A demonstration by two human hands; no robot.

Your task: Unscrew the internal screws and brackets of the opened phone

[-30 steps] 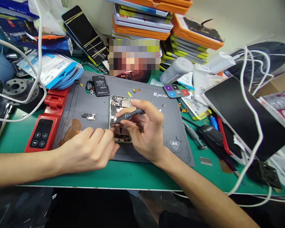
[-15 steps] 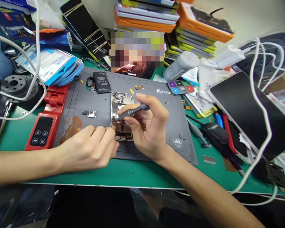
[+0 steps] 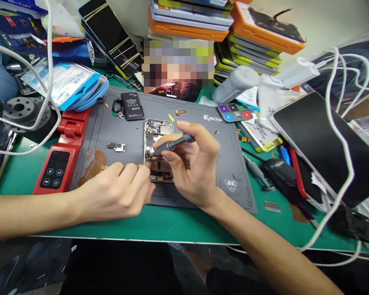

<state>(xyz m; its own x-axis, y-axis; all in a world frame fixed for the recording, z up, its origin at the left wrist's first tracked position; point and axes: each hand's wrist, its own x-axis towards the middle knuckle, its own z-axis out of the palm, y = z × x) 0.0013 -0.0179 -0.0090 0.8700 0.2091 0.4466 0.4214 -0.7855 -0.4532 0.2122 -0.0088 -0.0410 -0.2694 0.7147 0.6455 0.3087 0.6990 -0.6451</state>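
Note:
An opened phone (image 3: pixel 157 139) with its insides bare lies on a grey repair mat (image 3: pixel 203 135). My right hand (image 3: pixel 192 168) is closed round a dark screwdriver (image 3: pixel 172 144), whose tip points down-left into the phone's middle. My left hand (image 3: pixel 117 192) rests on the mat at the phone's lower left edge, fingers curled and pinched against the frame. What the left fingertips hold, if anything, is hidden. A black battery (image 3: pixel 131 105) and a small loose part (image 3: pixel 117 146) lie on the mat to the left.
A red heating device (image 3: pixel 61 157) borders the mat's left side. Stacked orange trays (image 3: pixel 227 24) stand at the back. A dark tablet (image 3: pixel 322 139) and white cables (image 3: pixel 341 123) crowd the right. A colour-buttoned case (image 3: pixel 234 112) and tools (image 3: pixel 258 172) lie right of the mat.
The view has shifted slightly, so everything sits a little right and higher. Both hands keep their places at the phone, with the screwdriver in the same pose.

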